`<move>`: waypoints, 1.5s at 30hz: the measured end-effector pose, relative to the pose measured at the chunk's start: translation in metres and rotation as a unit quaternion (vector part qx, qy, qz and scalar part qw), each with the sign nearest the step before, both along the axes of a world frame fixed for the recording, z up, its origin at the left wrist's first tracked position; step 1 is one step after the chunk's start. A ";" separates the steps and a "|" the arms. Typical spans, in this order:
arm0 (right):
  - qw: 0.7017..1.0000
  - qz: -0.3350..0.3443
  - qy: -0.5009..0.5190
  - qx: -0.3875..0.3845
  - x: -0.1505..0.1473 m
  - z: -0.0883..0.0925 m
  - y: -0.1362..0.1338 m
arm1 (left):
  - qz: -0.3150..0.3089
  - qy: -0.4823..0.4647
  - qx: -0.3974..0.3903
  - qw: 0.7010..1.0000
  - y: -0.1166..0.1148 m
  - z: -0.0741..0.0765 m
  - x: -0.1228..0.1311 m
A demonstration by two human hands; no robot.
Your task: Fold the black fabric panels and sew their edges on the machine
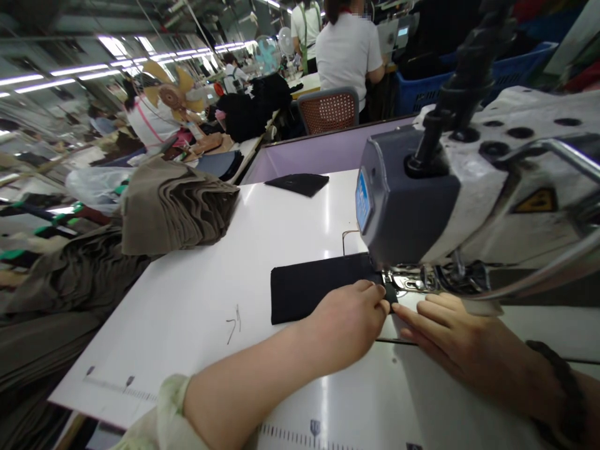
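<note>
A dark navy, folded fabric piece [309,284] lies flat on the white sewing table, its right end at the presser foot [391,279] of the sewing machine [407,194]. My left hand [349,319] is closed at that end, fingers curled and pinching the cloth's near edge beside the foot. My right hand [450,331] lies to the right, fingers stretched out, with the index fingertip touching the cloth's corner. The needle is hard to make out behind the machine head.
Brown fabric pieces are stacked [173,206] at the table's left edge. A black fabric scrap [300,183] rests at the far edge, and loose threads [233,325] lie left of the cloth. Beyond are a chair [328,111], a blue crate [422,94] and a seated person [347,50].
</note>
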State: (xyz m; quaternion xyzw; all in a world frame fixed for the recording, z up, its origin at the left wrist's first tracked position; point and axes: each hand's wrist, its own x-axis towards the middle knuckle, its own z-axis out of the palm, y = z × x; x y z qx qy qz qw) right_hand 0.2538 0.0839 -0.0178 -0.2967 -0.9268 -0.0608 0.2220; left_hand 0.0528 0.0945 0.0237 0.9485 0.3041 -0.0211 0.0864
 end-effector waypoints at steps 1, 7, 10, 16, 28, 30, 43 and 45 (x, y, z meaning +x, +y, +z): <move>1.000 -0.004 0.002 -0.006 0.000 -0.001 0.001 | 0.005 -0.004 -0.001 1.000 0.002 -0.001 0.000; 0.999 -0.038 0.010 -0.033 0.003 -0.010 0.004 | 0.031 -0.033 0.024 0.999 0.012 -0.009 -0.002; 0.998 -0.045 0.003 -0.036 0.004 -0.013 0.004 | 0.041 -0.035 0.042 0.998 0.016 -0.013 -0.001; 0.998 -0.058 -0.001 -0.031 0.003 -0.012 0.004 | 0.046 -0.041 0.070 0.996 0.025 -0.021 -0.002; 0.998 -0.057 0.007 -0.041 0.000 -0.006 0.003 | 0.034 -0.051 0.078 0.995 0.028 -0.025 -0.004; 0.997 -0.055 0.010 -0.046 -0.001 -0.005 0.003 | 0.040 -0.031 0.072 0.996 0.026 -0.023 -0.004; 0.998 -0.050 0.015 -0.047 0.001 -0.006 0.006 | 0.327 -0.004 -0.017 0.945 0.031 0.031 -0.049; 0.998 -0.046 0.007 -0.049 0.002 -0.007 0.006 | 0.358 -0.219 -0.111 0.901 0.035 0.050 -0.073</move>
